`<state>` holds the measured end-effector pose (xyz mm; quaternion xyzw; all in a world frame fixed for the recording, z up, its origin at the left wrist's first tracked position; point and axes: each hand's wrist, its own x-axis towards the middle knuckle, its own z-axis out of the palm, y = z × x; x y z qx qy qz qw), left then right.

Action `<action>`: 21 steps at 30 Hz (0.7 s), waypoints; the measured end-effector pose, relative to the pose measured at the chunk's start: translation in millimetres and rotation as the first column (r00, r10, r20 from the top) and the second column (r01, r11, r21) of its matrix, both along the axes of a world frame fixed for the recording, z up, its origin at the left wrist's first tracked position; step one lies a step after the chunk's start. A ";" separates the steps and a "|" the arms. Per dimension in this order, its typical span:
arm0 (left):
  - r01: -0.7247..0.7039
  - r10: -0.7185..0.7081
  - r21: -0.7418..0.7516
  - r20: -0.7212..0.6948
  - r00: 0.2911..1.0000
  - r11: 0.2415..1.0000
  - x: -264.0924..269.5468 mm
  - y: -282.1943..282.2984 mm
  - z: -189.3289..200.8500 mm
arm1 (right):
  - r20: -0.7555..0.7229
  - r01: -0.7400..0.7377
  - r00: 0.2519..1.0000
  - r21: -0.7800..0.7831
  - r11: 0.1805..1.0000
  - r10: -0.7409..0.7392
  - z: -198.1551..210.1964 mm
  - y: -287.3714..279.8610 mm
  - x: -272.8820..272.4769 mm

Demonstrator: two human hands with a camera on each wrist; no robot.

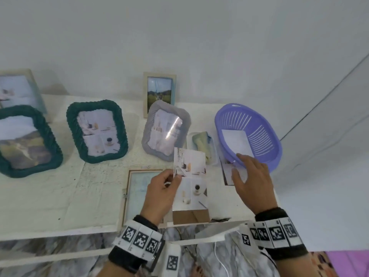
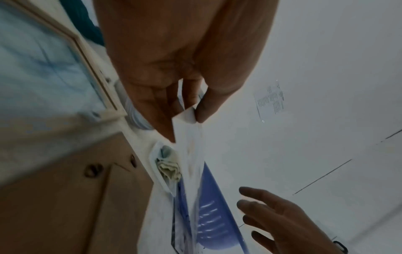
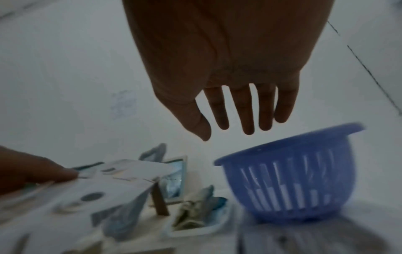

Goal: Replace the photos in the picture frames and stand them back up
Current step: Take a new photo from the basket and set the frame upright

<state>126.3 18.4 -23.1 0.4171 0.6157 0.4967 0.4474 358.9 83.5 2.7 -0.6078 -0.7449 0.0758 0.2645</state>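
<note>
Currently logged: left hand [image 1: 159, 194] at lower center of the head view pinched a photo [image 1: 189, 182] by its left edge, thumb and fingers clamped on it. Photo was lifted off the counter [image 1: 60, 196], hanging over an opened wooden frame [image 1: 135, 188] that lay flat, with its brown backing board [image 1: 189, 216] just below the photo's lower edge. Left wrist view confirmed the pinch: thumb [image 2: 208, 103] against the paper corner.

Right hand [image 1: 251, 180] sat right of the photo, not touching it, fingers spread and straight, holding nothing. It hovered over the near rim of the purple basket [image 1: 259, 124], above a second print [image 1: 227, 172] partly tucked under the basket. A white sheet [image 1: 237, 140] lay inside the basket.

Upper half of the frame: grey frame [image 1: 165, 128] and green frame [image 1: 97, 130] stood upright, another green frame [image 1: 26, 140] at far left, small wooden frame [image 1: 159, 92] against the wall. A folded cloth in a tray [image 1: 201, 142] lay between grey frame and basket.
</note>
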 end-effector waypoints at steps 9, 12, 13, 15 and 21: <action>-0.123 0.118 -0.085 -0.059 0.991 0.989 88.5 65.5 -12.1 | 0.197 -0.209 0.960 0.027 0.978 0.200 -6.2 57.0 84.7; -0.137 0.124 -0.122 -0.110 0.986 0.983 108.5 89.0 -17.2 | 0.091 -0.239 0.968 0.054 0.970 0.233 2.0 66.2 98.8; -0.140 0.119 -0.145 -0.141 0.983 0.979 114.5 96.0 -19.3 | 0.060 -0.244 0.969 0.051 0.968 0.241 4.5 68.9 102.8; -0.155 0.121 -0.177 -0.191 0.974 0.972 126.7 110.5 -21.2 | 0.011 -0.258 0.966 0.056 0.964 0.258 8.9 73.0 109.0; -0.171 0.084 -0.225 -0.349 0.933 0.959 156.9 144.0 -20.6 | 0.023 -0.312 0.950 0.045 0.949 0.311 5.0 75.9 117.4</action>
